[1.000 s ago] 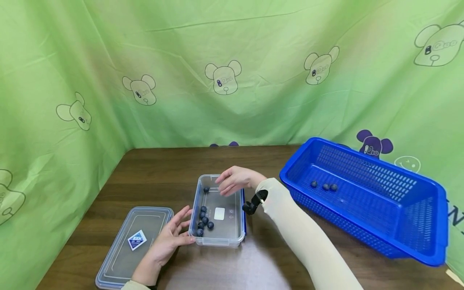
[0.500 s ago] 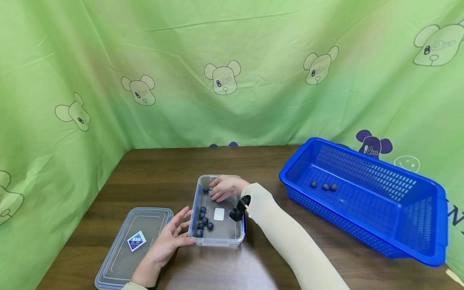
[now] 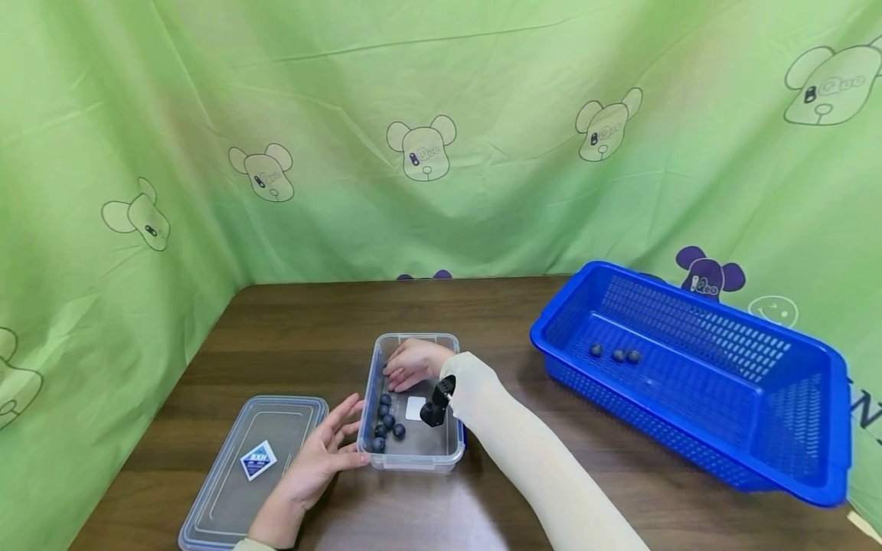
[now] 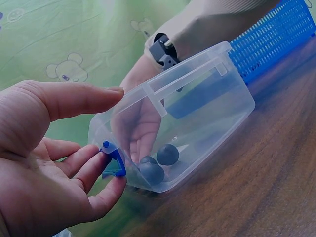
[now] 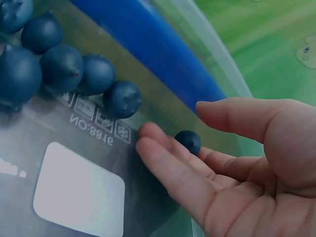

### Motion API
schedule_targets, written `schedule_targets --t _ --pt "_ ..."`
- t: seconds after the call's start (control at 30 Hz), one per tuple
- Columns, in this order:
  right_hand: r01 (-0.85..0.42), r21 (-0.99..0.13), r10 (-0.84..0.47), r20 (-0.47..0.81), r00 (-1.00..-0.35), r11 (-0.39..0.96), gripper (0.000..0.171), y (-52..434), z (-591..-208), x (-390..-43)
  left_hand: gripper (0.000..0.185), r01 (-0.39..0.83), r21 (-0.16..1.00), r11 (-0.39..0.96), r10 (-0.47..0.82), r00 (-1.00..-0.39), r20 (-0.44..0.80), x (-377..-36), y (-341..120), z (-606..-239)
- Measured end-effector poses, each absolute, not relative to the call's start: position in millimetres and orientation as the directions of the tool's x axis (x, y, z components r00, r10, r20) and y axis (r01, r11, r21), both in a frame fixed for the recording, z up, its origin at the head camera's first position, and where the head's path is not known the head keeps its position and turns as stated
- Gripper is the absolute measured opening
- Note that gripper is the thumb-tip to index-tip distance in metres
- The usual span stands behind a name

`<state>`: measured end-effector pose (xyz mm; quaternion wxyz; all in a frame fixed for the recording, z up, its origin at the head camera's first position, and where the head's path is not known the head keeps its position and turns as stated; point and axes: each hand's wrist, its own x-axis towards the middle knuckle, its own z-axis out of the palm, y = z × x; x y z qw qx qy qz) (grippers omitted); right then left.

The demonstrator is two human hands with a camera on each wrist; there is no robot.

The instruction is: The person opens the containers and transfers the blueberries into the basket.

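A clear plastic container (image 3: 451, 436) stands on the brown table and holds several blueberries (image 3: 387, 425) at its near left corner. My right hand (image 3: 403, 369) reaches into its far end with the fingers straight. In the right wrist view the right hand (image 5: 170, 121) lies open, and a single blueberry (image 5: 188, 141) rests against its fingers below the thumb. My left hand (image 3: 347, 432) rests open against the container's left side. In the left wrist view the left hand (image 4: 116, 138) has its fingers (image 4: 94, 168) at the container's blue latch (image 4: 112, 160).
The container's clear lid (image 3: 251, 467) lies flat to the left, under my left wrist. A blue slotted basket (image 3: 779, 451) stands at the right with three blueberries (image 3: 616, 354) in it. Green printed cloth hangs behind and beside the table.
My right hand has moved left and down into the container's far end, up to the lone blueberry there. The left hand and the container have stayed in place.
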<state>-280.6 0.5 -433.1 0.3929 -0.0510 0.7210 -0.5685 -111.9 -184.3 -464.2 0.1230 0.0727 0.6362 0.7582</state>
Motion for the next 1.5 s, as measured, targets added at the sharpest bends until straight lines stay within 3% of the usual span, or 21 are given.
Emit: schedule_targets --t 0.27,0.9,1.3,1.5 --pt "0.342 -0.852 -0.506 -0.513 -0.693 0.397 0.002 -7.1 -434.5 -275.6 0.097 -0.083 0.985 -0.150 0.277 -0.960 -0.039 -110.6 -184.9 -462.9" --pt "0.344 -0.839 -0.514 -0.534 -0.671 0.422 0.006 1.2 -433.8 -278.5 0.097 -0.096 0.985 -0.140 0.274 -0.960 -0.055 -111.3 -183.4 -464.0" --pt "0.389 -0.843 -0.576 -0.538 -0.616 0.371 0.017 11.4 -430.3 -283.0 0.097 -0.088 0.987 -0.134 0.269 -0.962 -0.049 -111.5 -183.2 -463.0" --pt "0.408 -0.872 -0.640 -0.480 -0.601 0.271 0.033 21.8 -423.0 -286.0 0.097 -0.087 0.987 -0.134 0.265 -0.963 -0.049 -111.2 -182.9 -463.5"
